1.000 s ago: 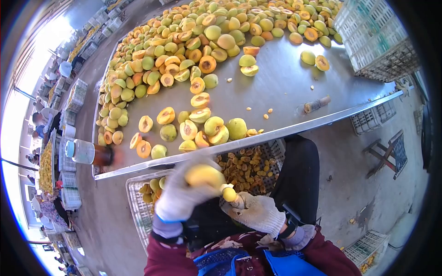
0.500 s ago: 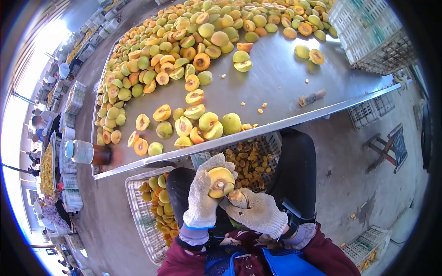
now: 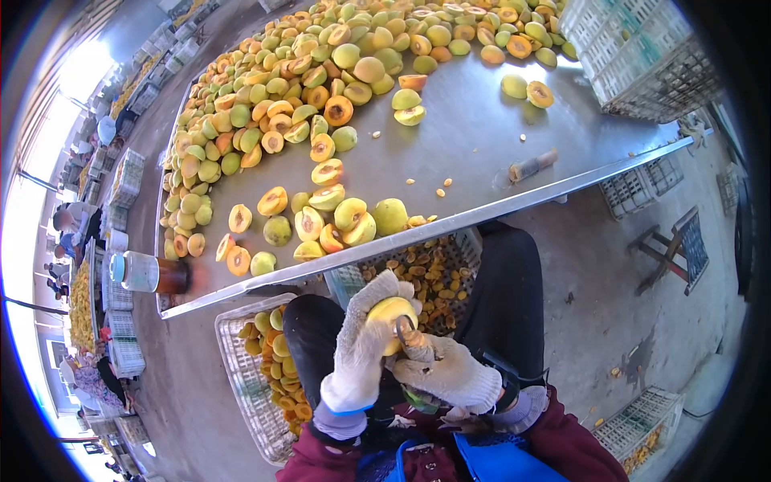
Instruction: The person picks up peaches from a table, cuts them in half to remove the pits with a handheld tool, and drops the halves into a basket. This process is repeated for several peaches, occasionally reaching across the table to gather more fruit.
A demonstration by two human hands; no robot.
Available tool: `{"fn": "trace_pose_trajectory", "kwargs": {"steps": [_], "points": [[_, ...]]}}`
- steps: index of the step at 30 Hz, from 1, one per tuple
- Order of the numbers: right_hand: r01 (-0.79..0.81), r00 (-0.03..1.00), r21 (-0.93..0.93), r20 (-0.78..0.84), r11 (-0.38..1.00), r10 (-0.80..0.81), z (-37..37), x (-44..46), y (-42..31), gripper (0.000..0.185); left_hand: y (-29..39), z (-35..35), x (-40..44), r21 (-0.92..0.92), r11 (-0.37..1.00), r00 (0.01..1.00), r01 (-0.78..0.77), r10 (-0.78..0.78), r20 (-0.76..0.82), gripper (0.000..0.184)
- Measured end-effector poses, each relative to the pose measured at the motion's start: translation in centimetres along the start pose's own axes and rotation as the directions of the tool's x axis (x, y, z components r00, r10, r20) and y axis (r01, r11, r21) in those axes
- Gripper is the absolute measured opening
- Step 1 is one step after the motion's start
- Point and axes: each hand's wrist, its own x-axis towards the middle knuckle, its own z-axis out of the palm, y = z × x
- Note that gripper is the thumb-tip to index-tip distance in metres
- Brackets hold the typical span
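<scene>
My left hand, in a whitish knit glove, grips a yellow peach half above my lap. My right hand, gloved too, is closed around a small pitting knife with a wrapped, tan handle. Its curved metal end meets the peach at the cut side; how deep it sits is hidden. Both hands nearly touch, just in front of the table edge. Beneath them stands a crate of pits and scraps. A white crate of peach halves is beside my left leg.
A metal table carries a large heap of peaches, whole and halved. On it are a jar of brown liquid, a wrapped-handled tool and a stacked crate. A folding stool stands at right; people work far left.
The peach half has turned in my left hand, so its cut face and stone show less. My right hand has brought the knife's curved end up against it. The view has shifted slightly.
</scene>
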Motion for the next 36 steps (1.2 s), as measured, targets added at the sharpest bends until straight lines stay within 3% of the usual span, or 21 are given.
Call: {"fn": "trace_pose_trajectory", "kwargs": {"steps": [2,3,4,6,8,9,12,15,19,25,27,28,30,31,32,33,34,35,36], "points": [[0.056,0.998,0.186,-0.002,0.981,-0.057,0.0,0.1,0.8,0.031,0.6,0.5,0.0,-0.093,0.995,0.997,-0.033,0.040,0.069,0.067],[0.162,0.986,0.042,-0.053,0.986,-0.160,0.1,0.4,1.3,0.034,0.9,0.5,-0.2,-0.153,0.988,0.999,0.009,-0.003,0.039,0.071],[0.164,0.985,0.044,-0.051,0.985,-0.162,0.2,0.3,1.3,0.034,1.1,0.4,-0.3,-0.213,0.976,0.999,0.051,-0.049,0.011,0.076],[0.276,0.929,-0.257,-0.177,0.926,-0.326,0.5,0.1,1.4,0.036,0.4,-1.0,0.1,-0.204,0.976,0.997,0.082,-0.080,0.017,0.075],[0.277,0.913,-0.351,-0.194,0.894,-0.359,0.7,0.1,1.1,0.035,-0.1,-1.9,0.4,-0.083,0.995,0.995,0.059,-0.052,0.084,0.070],[0.268,0.895,-0.438,-0.216,0.858,-0.390,0.8,0.0,1.1,0.035,-0.1,-1.5,0.2,0.011,0.996,0.996,0.086,-0.086,0.004,0.068],[0.282,0.874,-0.503,-0.216,0.817,-0.435,0.8,0.2,1.6,0.033,0.4,-1.3,0.1,0.008,0.982,0.981,0.190,-0.190,-0.031,0.068],[0.264,0.891,-0.510,-0.195,0.819,-0.409,0.7,0.2,1.6,0.032,0.5,-1.3,0.3,0.097,0.977,0.981,0.192,-0.190,-0.022,0.071],[0.259,0.899,-0.488,-0.195,0.834,-0.393,0.5,-0.3,0.9,0.031,0.8,-0.9,0.1,0.060,0.973,0.974,0.223,-0.220,-0.052,0.072],[0.109,0.974,-0.509,-0.118,0.854,-0.195,0.3,-0.4,0.6,0.031,1.2,-0.4,0.3,0.194,0.967,0.984,0.167,-0.150,-0.101,0.072],[0.068,0.994,-0.457,-0.048,0.887,-0.101,0.1,-0.6,0.6,0.036,2.3,-1.5,1.2,0.549,0.804,0.947,0.226,-0.314,0.070,0.073],[0.068,0.994,-0.459,-0.047,0.886,-0.100,0.1,-0.7,0.7,0.036,2.4,-1.9,1.5,0.547,0.806,0.947,0.226,-0.313,0.069,0.073],[0.157,0.985,-0.316,-0.022,0.936,-0.173,0.0,-0.9,1.0,0.033,2.7,-2.2,2.2,0.315,0.928,0.914,0.197,-0.290,0.284,0.065],[0.157,0.984,-0.314,-0.029,0.937,-0.175,-0.4,-0.7,1.1,0.033,2.8,-1.5,1.9,0.418,0.899,0.947,-0.127,-0.015,0.320,0.052],[0.109,0.994,-0.120,0.043,0.987,-0.105,-1.0,-0.6,1.2,0.034,2.1,-0.6,1.5,0.418,0.900,0.944,-0.127,-0.021,0.331,0.052],[0.042,0.990,0.073,0.128,0.996,-0.051,-1.3,-0.5,1.2,0.036,0.9,0.5,0.6,0.393,0.896,0.969,-0.205,0.128,0.212,0.049],[0.043,0.991,0.075,0.123,0.996,-0.052,-1.4,-0.6,1.1,0.036,-0.1,1.3,-0.4,0.378,0.881,0.958,-0.284,0.274,0.082,0.050],[-0.008,0.974,0.267,0.222,0.964,-0.054,-1.3,-0.7,0.8,0.032,-1.0,1.5,-1.1,0.293,0.925,0.968,-0.241,0.252,0.001,0.057],[-0.078,0.945,0.441,0.319,0.894,-0.075,-1.1,-0.8,0.6,0.029,-1.6,1.2,-0.8,0.267,0.914,0.949,-0.307,0.316,0.012,0.051]]}}
